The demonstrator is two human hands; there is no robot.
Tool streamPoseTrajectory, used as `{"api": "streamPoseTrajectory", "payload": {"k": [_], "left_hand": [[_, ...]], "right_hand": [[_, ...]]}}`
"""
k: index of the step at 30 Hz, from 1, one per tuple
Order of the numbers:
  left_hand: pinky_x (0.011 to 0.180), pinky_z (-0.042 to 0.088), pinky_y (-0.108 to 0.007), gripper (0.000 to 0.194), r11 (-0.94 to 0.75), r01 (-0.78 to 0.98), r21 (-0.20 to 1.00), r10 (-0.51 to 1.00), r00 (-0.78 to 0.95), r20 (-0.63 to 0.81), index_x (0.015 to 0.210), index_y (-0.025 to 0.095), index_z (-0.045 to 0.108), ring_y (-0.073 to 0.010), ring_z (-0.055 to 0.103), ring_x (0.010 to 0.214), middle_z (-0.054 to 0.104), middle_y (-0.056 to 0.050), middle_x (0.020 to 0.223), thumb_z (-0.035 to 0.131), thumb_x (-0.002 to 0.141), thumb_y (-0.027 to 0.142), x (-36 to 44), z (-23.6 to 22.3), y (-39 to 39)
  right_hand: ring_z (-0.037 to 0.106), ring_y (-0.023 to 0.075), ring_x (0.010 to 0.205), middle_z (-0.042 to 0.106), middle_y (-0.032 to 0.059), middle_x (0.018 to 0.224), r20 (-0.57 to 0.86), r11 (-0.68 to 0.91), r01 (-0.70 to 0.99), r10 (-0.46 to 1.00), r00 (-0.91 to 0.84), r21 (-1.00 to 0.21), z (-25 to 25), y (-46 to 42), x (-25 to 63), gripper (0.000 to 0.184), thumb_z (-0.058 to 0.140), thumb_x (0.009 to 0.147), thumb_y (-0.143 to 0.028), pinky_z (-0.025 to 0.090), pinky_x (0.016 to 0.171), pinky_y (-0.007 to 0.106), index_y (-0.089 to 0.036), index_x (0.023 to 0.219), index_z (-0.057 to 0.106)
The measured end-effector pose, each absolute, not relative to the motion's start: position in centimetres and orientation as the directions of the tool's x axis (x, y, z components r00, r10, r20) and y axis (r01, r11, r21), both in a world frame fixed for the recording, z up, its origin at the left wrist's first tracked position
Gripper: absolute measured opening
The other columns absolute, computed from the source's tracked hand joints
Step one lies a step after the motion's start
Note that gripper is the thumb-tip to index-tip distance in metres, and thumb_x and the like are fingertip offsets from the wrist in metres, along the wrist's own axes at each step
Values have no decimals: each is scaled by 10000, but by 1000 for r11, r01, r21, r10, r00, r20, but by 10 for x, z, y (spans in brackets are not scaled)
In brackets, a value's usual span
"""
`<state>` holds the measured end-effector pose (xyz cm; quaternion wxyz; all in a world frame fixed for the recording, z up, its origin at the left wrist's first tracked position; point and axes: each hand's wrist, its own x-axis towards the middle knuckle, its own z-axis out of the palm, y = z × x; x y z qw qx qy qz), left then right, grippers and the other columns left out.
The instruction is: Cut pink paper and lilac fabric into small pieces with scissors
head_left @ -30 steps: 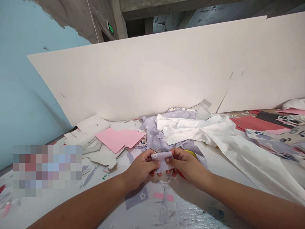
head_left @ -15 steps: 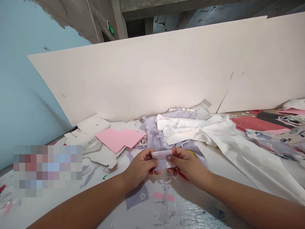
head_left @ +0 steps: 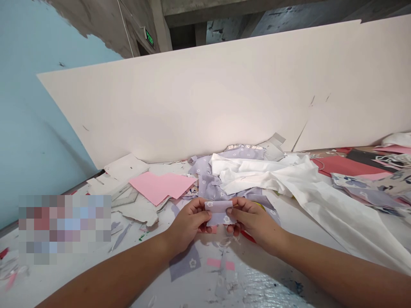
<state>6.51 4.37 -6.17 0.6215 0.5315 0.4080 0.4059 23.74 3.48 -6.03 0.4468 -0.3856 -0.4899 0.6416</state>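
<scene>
Both hands pinch a small folded piece of lilac fabric with white flowers (head_left: 218,212) just above the white table. My left hand (head_left: 188,225) grips its left end with thumb and fingers closed. On its right end, my right hand (head_left: 253,220) is closed the same way. A pink scrap (head_left: 207,230) peeks out under the hands. Right behind them lies a heap of lilac flowered cloth (head_left: 212,182) and white cloth (head_left: 266,175).
A pink paper sheet (head_left: 159,187) and torn white card pieces (head_left: 123,171) lie to the left. A lilac scrap (head_left: 184,263) and pink strip (head_left: 220,264) lie near my wrists. Red sheets (head_left: 340,166) and floral fabric (head_left: 366,190) sit at right. A tall white board (head_left: 208,98) backs the table.
Both hands have shifted slightly away from me with the lilac piece, which now sits a little flatter and more folded between the fingers.
</scene>
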Motion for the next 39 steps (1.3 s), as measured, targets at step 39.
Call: {"api": "streamPoseTrajectory", "payload": {"k": [39], "left_hand": [[444, 338, -189, 168, -23, 119, 993, 864, 503, -41, 678, 147, 508, -61, 421, 465, 476, 33, 559, 608, 666, 281, 60, -61, 43]], "right_hand": [[485, 79, 442, 511, -29, 506, -130, -112, 70, 926, -354, -991, -43, 30, 243, 195, 468, 729, -347, 317, 380, 171, -174, 642, 498]]}}
